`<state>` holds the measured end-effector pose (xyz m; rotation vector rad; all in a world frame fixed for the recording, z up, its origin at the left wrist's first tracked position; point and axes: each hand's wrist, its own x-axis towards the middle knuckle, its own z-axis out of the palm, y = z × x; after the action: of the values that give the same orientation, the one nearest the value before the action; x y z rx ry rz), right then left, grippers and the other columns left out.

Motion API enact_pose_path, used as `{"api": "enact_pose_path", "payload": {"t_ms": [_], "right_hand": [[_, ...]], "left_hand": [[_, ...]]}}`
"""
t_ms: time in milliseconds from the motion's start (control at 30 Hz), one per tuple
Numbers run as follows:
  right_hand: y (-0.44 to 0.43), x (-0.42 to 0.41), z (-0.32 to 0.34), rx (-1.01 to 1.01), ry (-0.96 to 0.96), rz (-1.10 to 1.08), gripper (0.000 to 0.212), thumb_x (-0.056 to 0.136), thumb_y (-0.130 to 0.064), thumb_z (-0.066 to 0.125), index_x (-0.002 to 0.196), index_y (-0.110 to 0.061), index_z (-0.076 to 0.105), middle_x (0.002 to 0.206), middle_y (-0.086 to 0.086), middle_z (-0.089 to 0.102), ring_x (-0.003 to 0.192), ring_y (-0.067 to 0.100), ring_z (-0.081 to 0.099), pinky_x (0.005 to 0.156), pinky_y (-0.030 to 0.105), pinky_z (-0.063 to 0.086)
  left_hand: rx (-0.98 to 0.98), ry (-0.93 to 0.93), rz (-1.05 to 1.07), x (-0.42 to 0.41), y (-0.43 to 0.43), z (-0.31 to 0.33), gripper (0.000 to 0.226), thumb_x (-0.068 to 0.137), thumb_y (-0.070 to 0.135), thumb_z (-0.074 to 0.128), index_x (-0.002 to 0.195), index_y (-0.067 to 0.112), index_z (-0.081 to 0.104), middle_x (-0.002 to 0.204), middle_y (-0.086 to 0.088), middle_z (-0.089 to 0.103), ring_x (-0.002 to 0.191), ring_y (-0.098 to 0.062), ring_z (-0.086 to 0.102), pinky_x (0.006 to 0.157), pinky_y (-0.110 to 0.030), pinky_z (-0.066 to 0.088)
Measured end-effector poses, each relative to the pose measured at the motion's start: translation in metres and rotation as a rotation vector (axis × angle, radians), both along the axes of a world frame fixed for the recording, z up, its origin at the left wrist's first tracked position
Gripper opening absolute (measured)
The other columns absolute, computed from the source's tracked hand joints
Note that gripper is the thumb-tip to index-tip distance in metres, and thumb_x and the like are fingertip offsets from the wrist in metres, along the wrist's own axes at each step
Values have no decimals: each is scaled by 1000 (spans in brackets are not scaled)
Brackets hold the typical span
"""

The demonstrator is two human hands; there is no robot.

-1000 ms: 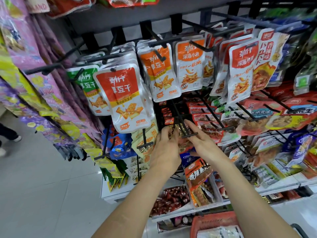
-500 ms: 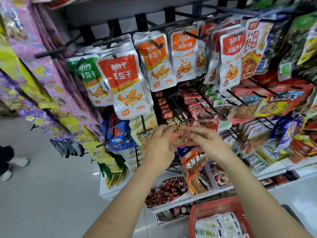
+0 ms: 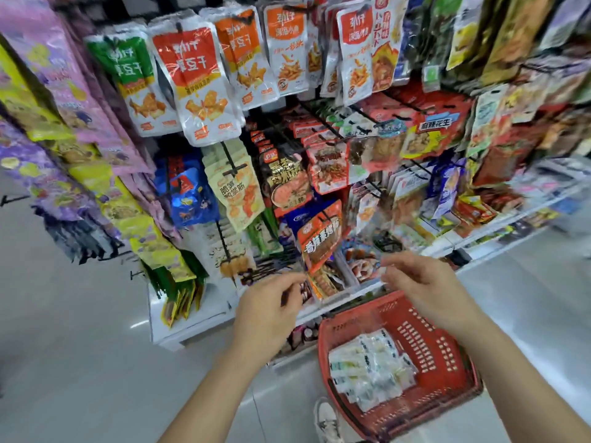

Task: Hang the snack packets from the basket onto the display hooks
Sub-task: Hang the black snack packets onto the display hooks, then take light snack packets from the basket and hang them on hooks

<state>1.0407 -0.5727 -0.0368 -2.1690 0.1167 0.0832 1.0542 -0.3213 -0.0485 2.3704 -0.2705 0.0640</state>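
Note:
A red plastic basket (image 3: 438,353) stands on the floor at lower right, with several pale snack packets (image 3: 371,369) lying inside. Above it the display rack carries rows of hanging packets on black hooks (image 3: 232,169). A dark packet with an orange picture (image 3: 287,179) hangs at the rack's middle. My left hand (image 3: 268,311) hovers in front of the low shelf, fingers loosely curled, holding nothing. My right hand (image 3: 425,289) is over the basket's far rim, fingers relaxed and empty. The frame is blurred by motion.
Long purple and yellow bags (image 3: 64,129) hang down the left side of the rack. A white low shelf (image 3: 192,321) juts out at the bottom. Grey tiled floor (image 3: 80,362) lies to the left. A white shoe (image 3: 326,420) is beside the basket.
Both hands have left the hook in the rack's middle and dropped down toward the basket. The view has tilted downward, showing more of the basket.

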Motion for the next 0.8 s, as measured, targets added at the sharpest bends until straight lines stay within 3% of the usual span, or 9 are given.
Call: {"api": "enact_pose_path", "payload": {"t_ms": [67, 167, 233, 333, 467, 567, 667, 800], "right_hand": [[-16, -23, -10, -203, 41, 57, 19, 97, -26, 55, 113, -28, 66, 84, -2, 72, 65, 10, 62, 61, 23, 48], [-41, -48, -25, -401, 74, 133, 29, 98, -27, 54, 125, -28, 62, 109, -9, 70, 86, 4, 63, 65, 9, 42], [-58, -57, -36, -433, 83, 153, 31, 97, -25, 55, 127, -23, 62, 115, -10, 67, 96, 5, 61, 70, 6, 36], [-88, -65, -59, -329, 155, 140, 28, 97, -26, 56, 123, -21, 64, 105, -13, 64, 95, 5, 59, 70, 4, 37], [-144, -73, -113, -208, 280, 165, 26, 97, -23, 56, 120, -17, 66, 107, -7, 68, 89, 2, 59, 73, 9, 37], [-188, -71, -153, -174, 368, 239, 30, 97, -18, 56, 126, -12, 62, 123, 1, 65, 106, 9, 58, 81, 6, 32], [-222, -64, -194, -112, 415, 253, 31, 97, -18, 56, 127, -13, 61, 125, 1, 63, 115, 12, 57, 88, 9, 32], [-237, -43, -268, 63, 441, 153, 19, 96, -16, 57, 114, -19, 63, 108, -7, 62, 99, 8, 57, 74, 0, 37]], "left_hand": [[51, 30, -49, -16, -8, -12, 25, 91, 12, 57, 109, 23, 72, 100, 9, 68, 77, -1, 54, 69, -8, 37], [154, 60, -116, -36, -25, -32, 34, 87, 2, 54, 111, 21, 70, 108, 4, 61, 98, -13, 58, 83, -21, 43], [203, 80, -160, -46, -39, -45, 41, 82, -4, 51, 110, 18, 71, 114, 0, 61, 109, -19, 54, 90, -27, 43], [208, 149, -146, -59, -67, -68, 34, 88, 2, 51, 111, 19, 70, 115, 1, 64, 111, -18, 55, 94, -27, 43], [180, 297, -6, -80, -119, -109, 26, 94, 15, 52, 108, 24, 71, 104, 4, 70, 95, -18, 63, 83, -31, 48], [148, 370, 116, -97, -167, -144, 25, 93, 17, 53, 108, 25, 70, 101, 6, 72, 92, -16, 65, 81, -27, 48], [162, 435, 158, -108, -214, -189, 27, 93, 16, 52, 112, 24, 69, 110, 4, 70, 97, -18, 64, 84, -26, 47], [151, 467, 206, -98, -249, -277, 28, 91, 9, 51, 109, 18, 71, 110, 1, 70, 96, -19, 64, 84, -21, 43]]}}
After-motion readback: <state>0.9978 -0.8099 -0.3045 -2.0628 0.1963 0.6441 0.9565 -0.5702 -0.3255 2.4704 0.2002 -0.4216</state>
